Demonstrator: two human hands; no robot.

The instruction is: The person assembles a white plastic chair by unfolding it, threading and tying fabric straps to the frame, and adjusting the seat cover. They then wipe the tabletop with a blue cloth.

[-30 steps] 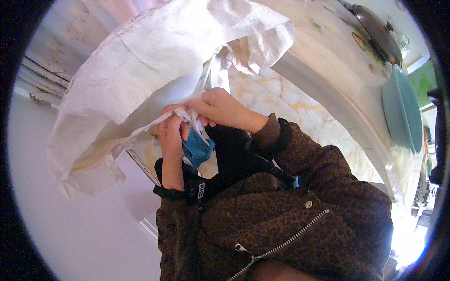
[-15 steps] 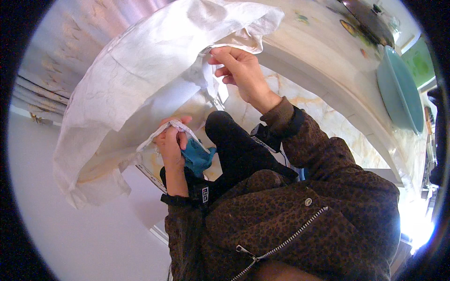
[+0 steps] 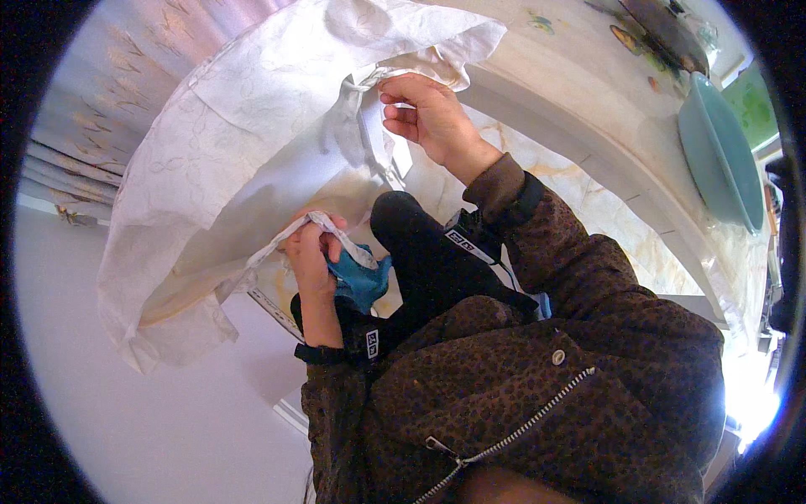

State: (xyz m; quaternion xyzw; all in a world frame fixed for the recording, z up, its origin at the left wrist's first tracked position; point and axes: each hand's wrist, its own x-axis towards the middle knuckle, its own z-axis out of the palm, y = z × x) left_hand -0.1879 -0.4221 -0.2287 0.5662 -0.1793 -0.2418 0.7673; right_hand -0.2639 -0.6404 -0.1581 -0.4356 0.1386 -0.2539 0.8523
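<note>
A large white cloth point(image 3: 210, 126), thin and faintly patterned, spreads in a wide arc before me. My right hand point(image 3: 432, 122) pinches its gathered upper edge between thumb and fingers. Lower and to the left, my left hand point(image 3: 312, 256) is closed around another part of the cloth's edge, which runs over its fingers as a bunched band. Just beside that hand hangs a teal-blue piece of fabric point(image 3: 363, 281); whether the left fingers also grip it I cannot tell. Between the hands the cloth sags open, showing its underside.
A pale table point(image 3: 571, 92) curves along the right, with a light-blue basin point(image 3: 718, 155) and a dark lidded pan point(image 3: 667, 34) on it. A patterned curtain point(image 3: 126, 84) hangs at upper left, beside a white wall point(image 3: 168, 428). My dark-clad knee point(image 3: 399, 223) lies below the cloth.
My right hand has shifted slightly upward, and the edge at its fingertips now looks more gathered. The left hand keeps its hold, with the band over its fingers bunched a little differently.
</note>
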